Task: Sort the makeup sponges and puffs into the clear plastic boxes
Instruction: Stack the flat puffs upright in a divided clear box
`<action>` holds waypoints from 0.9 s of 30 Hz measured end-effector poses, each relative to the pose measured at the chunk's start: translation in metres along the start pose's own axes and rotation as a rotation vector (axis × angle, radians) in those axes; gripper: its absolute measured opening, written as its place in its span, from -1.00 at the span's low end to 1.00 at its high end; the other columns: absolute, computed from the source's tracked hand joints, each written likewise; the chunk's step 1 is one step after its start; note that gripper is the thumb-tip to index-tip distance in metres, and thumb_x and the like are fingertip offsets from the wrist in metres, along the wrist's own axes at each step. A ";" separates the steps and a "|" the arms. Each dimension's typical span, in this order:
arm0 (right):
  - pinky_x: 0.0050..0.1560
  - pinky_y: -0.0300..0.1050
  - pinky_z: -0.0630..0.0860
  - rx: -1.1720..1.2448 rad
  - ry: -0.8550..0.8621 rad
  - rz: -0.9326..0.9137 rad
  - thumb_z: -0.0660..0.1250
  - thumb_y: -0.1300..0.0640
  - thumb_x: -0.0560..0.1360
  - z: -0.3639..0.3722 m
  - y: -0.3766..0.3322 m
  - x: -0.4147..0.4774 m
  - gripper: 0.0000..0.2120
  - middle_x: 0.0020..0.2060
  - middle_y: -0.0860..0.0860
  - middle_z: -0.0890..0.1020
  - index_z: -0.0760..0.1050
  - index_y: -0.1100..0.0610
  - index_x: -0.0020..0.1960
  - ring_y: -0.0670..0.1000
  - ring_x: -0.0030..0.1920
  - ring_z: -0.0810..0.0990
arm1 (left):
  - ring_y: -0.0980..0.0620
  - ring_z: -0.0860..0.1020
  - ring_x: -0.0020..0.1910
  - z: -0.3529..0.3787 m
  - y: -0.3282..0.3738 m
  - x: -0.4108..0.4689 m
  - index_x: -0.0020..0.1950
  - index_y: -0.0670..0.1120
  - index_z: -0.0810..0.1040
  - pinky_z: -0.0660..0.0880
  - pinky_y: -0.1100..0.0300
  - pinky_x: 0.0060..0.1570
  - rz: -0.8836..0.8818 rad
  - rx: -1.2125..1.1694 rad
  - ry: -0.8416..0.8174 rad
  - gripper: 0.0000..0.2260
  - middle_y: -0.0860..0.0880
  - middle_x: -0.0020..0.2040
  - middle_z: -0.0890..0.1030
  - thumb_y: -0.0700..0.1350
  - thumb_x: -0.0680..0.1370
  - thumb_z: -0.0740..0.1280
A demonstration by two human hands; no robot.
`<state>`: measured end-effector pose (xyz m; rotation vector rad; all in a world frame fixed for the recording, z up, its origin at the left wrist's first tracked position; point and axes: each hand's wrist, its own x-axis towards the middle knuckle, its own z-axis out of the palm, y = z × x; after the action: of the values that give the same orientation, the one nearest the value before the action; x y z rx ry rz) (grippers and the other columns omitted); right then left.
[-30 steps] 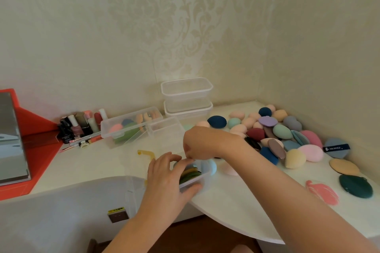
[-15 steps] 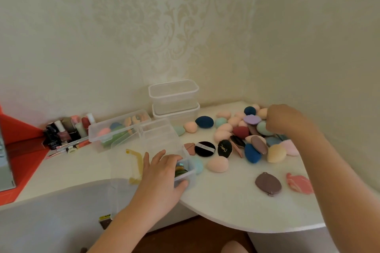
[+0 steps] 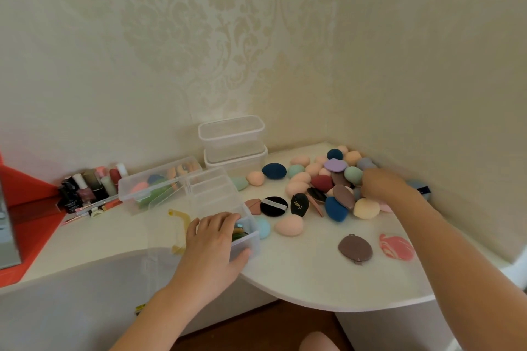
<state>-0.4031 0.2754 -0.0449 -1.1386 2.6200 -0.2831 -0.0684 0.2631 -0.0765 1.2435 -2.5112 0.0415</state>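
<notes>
Left hand [image 3: 211, 242]: fingers hooked over the rim of the near clear box [image 3: 212, 189], thumb pressed on its outer front wall, so that the box is gripped at its near end. Green and dark flat puffs show inside, under the fingers. Right hand [image 3: 382, 184]: lowered into the pile of sponges and puffs [image 3: 322, 182] at the wall corner; it is blurred, and whether it holds anything cannot be told.

From the left across the white tabletop [image 3: 299, 279]: a red stand [image 3: 28, 208]; a cluster of nail-polish bottles [image 3: 85, 188] against the wall; a long clear box [image 3: 128, 194] holding pink, blue, green and tan pieces, just behind the near box; two stacked clear boxes [image 3: 232, 134] at the wall. Right of the gripped box lie a black round puff [image 3: 273, 206] and a pink sponge [image 3: 289, 225]. Nearer the table edge, apart from the pile, lie a brown puff [image 3: 355, 248] and a marbled pink puff [image 3: 396, 246], side by side.
</notes>
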 end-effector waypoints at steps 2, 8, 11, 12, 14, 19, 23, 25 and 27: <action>-0.04 -0.02 0.43 0.045 -0.018 0.019 0.42 0.11 0.41 0.000 -0.001 0.001 -0.39 0.06 0.15 0.44 0.16 0.09 0.32 0.17 0.08 0.48 | 0.03 0.32 0.34 -0.002 0.001 -0.001 0.39 0.06 0.30 0.13 0.04 0.39 -0.010 -0.037 0.006 -0.40 0.10 0.34 0.37 0.32 0.43 0.03; 0.25 0.03 0.43 0.060 0.005 0.032 0.29 0.21 0.50 0.000 -0.003 0.007 -0.63 0.06 0.13 0.44 0.27 0.18 0.26 0.12 0.04 0.43 | 0.11 0.22 0.39 -0.002 0.001 -0.003 0.43 0.07 0.23 -0.01 0.08 0.47 -0.048 -0.120 -0.012 -0.53 0.13 0.40 0.25 0.17 0.55 0.17; 0.09 0.03 0.52 0.019 0.029 0.004 0.37 0.17 0.43 0.001 0.000 0.014 -0.54 0.05 0.13 0.52 0.31 0.18 0.27 0.14 0.04 0.52 | 0.13 0.22 0.36 -0.006 0.001 -0.005 0.42 0.09 0.24 0.01 0.08 0.47 -0.065 -0.176 -0.021 -0.54 0.17 0.37 0.25 0.12 0.55 0.22; 0.01 0.00 0.53 -0.007 0.065 -0.024 0.36 0.17 0.44 0.001 0.001 0.018 -0.62 -0.03 0.11 0.53 0.38 0.17 0.22 0.13 -0.03 0.53 | 0.15 0.23 0.34 -0.007 0.001 -0.005 0.41 0.10 0.25 0.02 0.08 0.47 -0.063 -0.193 -0.016 -0.55 0.17 0.36 0.27 0.11 0.55 0.23; -0.18 -0.11 0.47 -0.051 0.132 -0.074 0.31 0.20 0.47 -0.005 0.000 0.015 -0.78 -0.16 0.09 0.51 0.49 0.20 0.10 0.11 -0.14 0.50 | 0.18 0.25 0.28 -0.007 0.001 -0.006 0.40 0.10 0.28 0.07 0.06 0.45 -0.060 -0.225 -0.003 -0.56 0.18 0.33 0.30 0.10 0.54 0.26; -0.39 -0.19 0.31 -0.004 0.251 -0.163 0.28 0.19 0.48 -0.027 -0.016 -0.008 -0.86 -0.19 0.11 0.53 0.51 0.25 -0.01 0.10 -0.20 0.49 | 0.28 0.20 0.08 -0.006 -0.004 -0.001 0.34 0.11 0.36 0.18 0.10 0.40 -0.049 -0.260 0.011 -0.57 0.22 0.24 0.36 0.09 0.49 0.34; -0.32 -0.15 0.36 0.055 0.313 -0.348 0.24 0.27 0.49 -0.037 -0.048 -0.033 -0.81 -0.09 0.15 0.60 0.54 0.28 0.06 0.12 -0.12 0.53 | 0.19 0.31 0.13 -0.009 -0.007 0.004 0.28 0.14 0.39 0.29 0.25 0.21 -0.035 -0.285 -0.003 -0.58 0.27 0.14 0.36 0.10 0.45 0.38; -0.21 -0.13 0.40 0.161 0.302 -0.527 0.24 0.27 0.49 -0.034 -0.071 -0.050 -0.80 -0.05 0.13 0.60 0.55 0.25 0.07 0.11 -0.05 0.54 | 0.18 0.32 0.15 -0.008 -0.010 0.005 0.27 0.15 0.40 0.30 0.26 0.19 -0.022 -0.275 -0.012 -0.58 0.25 0.16 0.37 0.12 0.44 0.38; -0.12 -0.16 0.39 0.206 0.259 -0.709 0.25 0.24 0.52 -0.026 -0.095 -0.070 -0.82 -0.02 0.10 0.60 0.58 0.21 0.07 0.07 -0.03 0.54 | 0.18 0.31 0.18 -0.006 -0.014 0.005 0.28 0.15 0.39 0.29 0.27 0.21 0.006 -0.260 -0.024 -0.57 0.25 0.18 0.36 0.15 0.44 0.36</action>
<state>-0.3004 0.2646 0.0180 -2.0211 2.1994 -0.8629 -0.0588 0.2513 -0.0712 1.1359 -2.4449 -0.2912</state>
